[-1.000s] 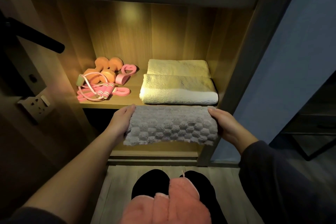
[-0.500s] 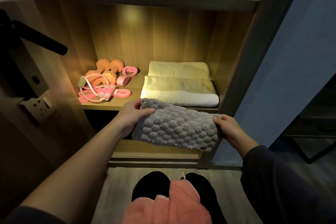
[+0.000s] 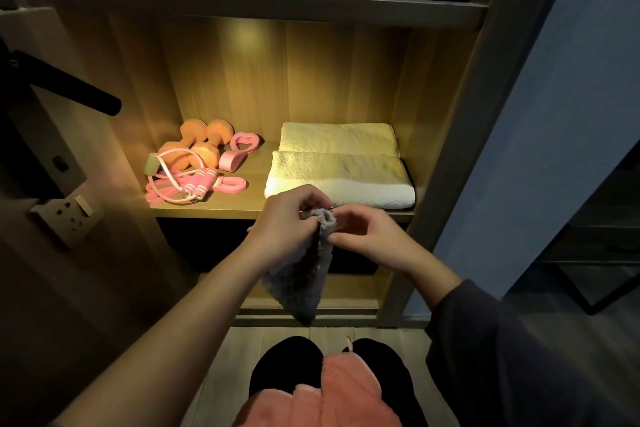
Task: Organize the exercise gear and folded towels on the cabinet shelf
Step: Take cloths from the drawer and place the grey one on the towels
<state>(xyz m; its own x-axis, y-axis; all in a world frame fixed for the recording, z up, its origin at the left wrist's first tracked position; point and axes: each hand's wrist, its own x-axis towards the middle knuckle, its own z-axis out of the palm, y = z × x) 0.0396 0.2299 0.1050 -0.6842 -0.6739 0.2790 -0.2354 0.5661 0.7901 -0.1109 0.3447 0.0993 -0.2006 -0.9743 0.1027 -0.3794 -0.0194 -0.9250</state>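
A grey textured towel (image 3: 300, 284) hangs folded in half in front of the lit cabinet shelf (image 3: 207, 210). My left hand (image 3: 287, 224) and my right hand (image 3: 363, 234) pinch its top edge together, close to each other. On the shelf's right side lie two folded cream towels (image 3: 341, 170), one behind the other. On the left side sit two orange dumbbells (image 3: 201, 142), a pink heart-shaped grip (image 3: 240, 149) and a pink jump rope with resistance bands (image 3: 187, 185).
A pink towel (image 3: 332, 395) lies at the bottom of the view over black slippers (image 3: 287, 364) on the floor. A dark door handle (image 3: 69, 87) and a wall socket (image 3: 67, 215) are at the left. A blue-grey wall (image 3: 554, 114) stands to the right.
The grey towel was held flat and spread between both hands; my hands have come together, so it now hangs folded in half below them.
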